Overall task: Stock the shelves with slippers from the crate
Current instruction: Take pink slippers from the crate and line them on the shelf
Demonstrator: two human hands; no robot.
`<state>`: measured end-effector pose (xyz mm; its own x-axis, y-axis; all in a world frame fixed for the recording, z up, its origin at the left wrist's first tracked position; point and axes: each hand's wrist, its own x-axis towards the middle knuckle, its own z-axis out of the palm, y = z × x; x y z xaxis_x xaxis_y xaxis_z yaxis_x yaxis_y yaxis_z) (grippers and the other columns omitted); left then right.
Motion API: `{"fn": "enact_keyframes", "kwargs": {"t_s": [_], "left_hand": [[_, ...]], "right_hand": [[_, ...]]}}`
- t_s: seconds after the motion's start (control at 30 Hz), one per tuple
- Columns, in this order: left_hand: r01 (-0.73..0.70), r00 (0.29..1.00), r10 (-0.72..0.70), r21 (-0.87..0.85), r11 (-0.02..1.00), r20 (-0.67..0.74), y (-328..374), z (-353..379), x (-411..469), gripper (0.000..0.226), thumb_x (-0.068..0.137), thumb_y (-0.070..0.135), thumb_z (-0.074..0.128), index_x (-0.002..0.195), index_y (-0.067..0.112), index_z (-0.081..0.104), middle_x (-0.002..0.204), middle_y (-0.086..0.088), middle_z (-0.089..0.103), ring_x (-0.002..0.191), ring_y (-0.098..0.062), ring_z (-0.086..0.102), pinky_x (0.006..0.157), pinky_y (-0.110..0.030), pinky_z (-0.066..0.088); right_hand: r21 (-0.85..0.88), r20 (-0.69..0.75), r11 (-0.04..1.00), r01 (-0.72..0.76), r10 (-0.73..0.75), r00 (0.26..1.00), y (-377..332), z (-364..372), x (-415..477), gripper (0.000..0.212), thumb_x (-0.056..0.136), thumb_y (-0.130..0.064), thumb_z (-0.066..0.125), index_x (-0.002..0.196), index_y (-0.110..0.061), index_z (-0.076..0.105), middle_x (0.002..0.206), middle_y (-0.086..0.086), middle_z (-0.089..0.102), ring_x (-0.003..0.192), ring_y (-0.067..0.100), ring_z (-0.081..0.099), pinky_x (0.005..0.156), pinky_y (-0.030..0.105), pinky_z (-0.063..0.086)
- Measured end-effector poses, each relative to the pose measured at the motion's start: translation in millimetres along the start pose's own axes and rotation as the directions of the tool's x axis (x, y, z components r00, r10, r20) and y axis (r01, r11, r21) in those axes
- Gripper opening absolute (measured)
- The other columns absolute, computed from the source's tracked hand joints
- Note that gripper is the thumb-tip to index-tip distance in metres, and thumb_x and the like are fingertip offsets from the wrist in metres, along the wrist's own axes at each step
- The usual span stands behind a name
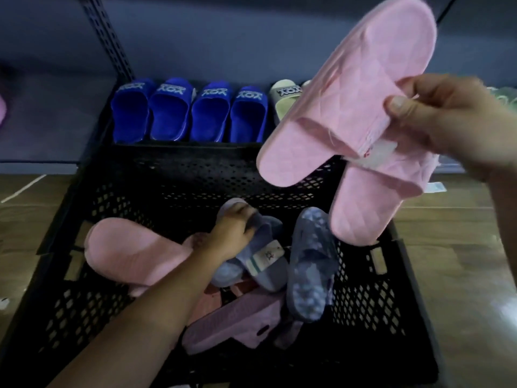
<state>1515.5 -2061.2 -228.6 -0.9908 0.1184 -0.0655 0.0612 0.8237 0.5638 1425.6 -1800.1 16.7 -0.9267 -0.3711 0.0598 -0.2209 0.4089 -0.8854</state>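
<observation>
Our right hand [447, 127] pinches two pink quilted foam slippers [349, 93], likely light and bendy, by their straps above the black perforated plastic crate [195, 169], where our left hand [232, 233] grips a grey slipper [268, 264].

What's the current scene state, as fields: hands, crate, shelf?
left hand: left hand reaches into the crate and grips a grey slipper
right hand: right hand holds the pink pair by the straps, above the crate
crate: black crate on the floor; also holds a pink slipper, a patterned slipper and more underneath
shelf: shelf carries four blue slippers in a row, with a cream slipper beside them
</observation>
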Motion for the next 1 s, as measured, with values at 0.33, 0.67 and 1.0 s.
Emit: {"fn": "enact_keyframes", "kwargs": {"t_s": [0.33,0.67,1.0], "left_hand": [[0.282,0.954,-0.250,-0.226,0.932,0.163,14.2,-11.8,36.3,0.030,0.093,0.023,0.049,0.121,0.014,0.044,0.114,-0.011,0.054,0.099,-0.024,0.052,0.078,-0.028,0.037],[-0.023,0.926,-0.073,0.248,0.969,0.371,56.8,1.3,65.8,0.043,0.085,0.049,0.051,0.124,0.031,0.044,0.132,-0.005,0.038,0.109,-0.030,0.052,0.089,-0.039,0.046],[-0.115,0.877,0.090,0.024,0.993,0.472,60.7,42.5,59.2,0.037,0.095,0.043,0.047,0.118,0.019,0.062,0.121,-0.002,0.053,0.112,-0.025,0.050,0.095,-0.043,0.042]], "right_hand": [[-0.067,-0.288,0.996,-0.067,0.045,0.957,2.3,-21.1,-8.1,0.014,0.091,-0.030,0.061,0.081,-0.021,0.063,0.048,-0.015,0.058,0.040,-0.004,0.049,0.038,0.012,0.039],[-0.093,-0.326,0.993,-0.074,0.040,0.944,-0.5,-23.6,-5.6,0.014,0.093,-0.027,0.058,0.092,-0.015,0.063,0.042,-0.017,0.054,0.037,-0.002,0.049,0.038,0.010,0.037],[-0.098,-0.284,0.992,-0.082,0.051,0.957,11.1,-8.5,1.8,0.019,0.092,-0.028,0.060,0.095,-0.010,0.065,0.046,-0.014,0.056,0.038,-0.002,0.047,0.039,0.008,0.035]]}}
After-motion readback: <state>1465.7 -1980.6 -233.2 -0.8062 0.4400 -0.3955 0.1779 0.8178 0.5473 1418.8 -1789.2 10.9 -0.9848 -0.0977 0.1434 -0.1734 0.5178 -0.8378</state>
